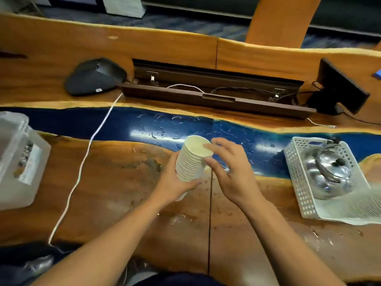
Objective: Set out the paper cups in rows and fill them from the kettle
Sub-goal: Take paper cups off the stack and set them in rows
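A stack of nested white paper cups [191, 162] is held tilted above the wooden table, open mouth facing away from me. My left hand [175, 182] grips the lower part of the stack from the left. My right hand [228, 170] is at the stack's top, thumb and fingertips pinching the rim of the top cup. A shiny metal kettle [327, 174] lies in a white perforated basket [299, 180] at the right. No cups stand on the table.
Water drops and wet rings mark the blue resin strip [144, 129] and the wood around it. A clear plastic box [18, 159] stands at the left, a white cable [86, 153] runs across the table, and a cable tray [216, 93] and dark devices lie beyond.
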A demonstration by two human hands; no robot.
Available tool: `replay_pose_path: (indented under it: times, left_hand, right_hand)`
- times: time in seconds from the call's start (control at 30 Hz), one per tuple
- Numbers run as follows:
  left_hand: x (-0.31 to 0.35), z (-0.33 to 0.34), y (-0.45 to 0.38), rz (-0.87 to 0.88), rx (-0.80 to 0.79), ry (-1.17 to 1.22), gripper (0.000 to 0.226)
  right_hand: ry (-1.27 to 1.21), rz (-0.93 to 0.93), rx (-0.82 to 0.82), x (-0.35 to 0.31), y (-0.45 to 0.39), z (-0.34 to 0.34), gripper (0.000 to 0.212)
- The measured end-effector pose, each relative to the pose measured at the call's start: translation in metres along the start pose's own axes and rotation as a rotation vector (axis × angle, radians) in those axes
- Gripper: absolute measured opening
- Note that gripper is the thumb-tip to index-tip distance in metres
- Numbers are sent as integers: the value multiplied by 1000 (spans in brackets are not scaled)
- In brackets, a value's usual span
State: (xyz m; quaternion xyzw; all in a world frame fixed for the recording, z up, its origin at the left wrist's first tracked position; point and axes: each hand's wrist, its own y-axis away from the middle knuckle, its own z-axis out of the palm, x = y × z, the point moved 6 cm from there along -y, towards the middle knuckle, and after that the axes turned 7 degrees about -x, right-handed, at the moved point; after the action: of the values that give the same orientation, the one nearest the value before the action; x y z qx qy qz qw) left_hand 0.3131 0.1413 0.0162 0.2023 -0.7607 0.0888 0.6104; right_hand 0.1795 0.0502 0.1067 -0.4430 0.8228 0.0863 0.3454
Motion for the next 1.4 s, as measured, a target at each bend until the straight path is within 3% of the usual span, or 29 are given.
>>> replay_pose_path:
  times: [0.07,0.27,0.5,0.87,1.03,1.1,1.17,1.4]
  left_hand:
    - [-15,-37,2,-11,6,-12,76]
    - [-39,-110,-9,-7,25,-60,80]
    - [-52,-146,-35,-3,54,-47,90]
    - [-58,-211,-71,-18,178,-61,82]
    - [-80,-243,-74,-75,299,-17,87]
    - [-90,-255,-68,-88,335,-15,90]
    - [-99,-261,-60,-98,358,-19,92]
    - [-107,-259,-44,-121,385,-61,93]
  right_hand:
    - [135,-91,-110,-23,-27,28,23]
    - [317,-147,-376,-77,-79,74,24]
    - [443,-356,-398,-101,-127,95,14]
    - [345,-529,-243,-131,-200,116,34]
    - [256,-598,177,-147,-233,83,16]
    - [245,-565,255,-139,-253,84,13]
    - [285,-501,196,-117,-276,105,12]
    - [490,-257,-327,-46,-304,224,19]
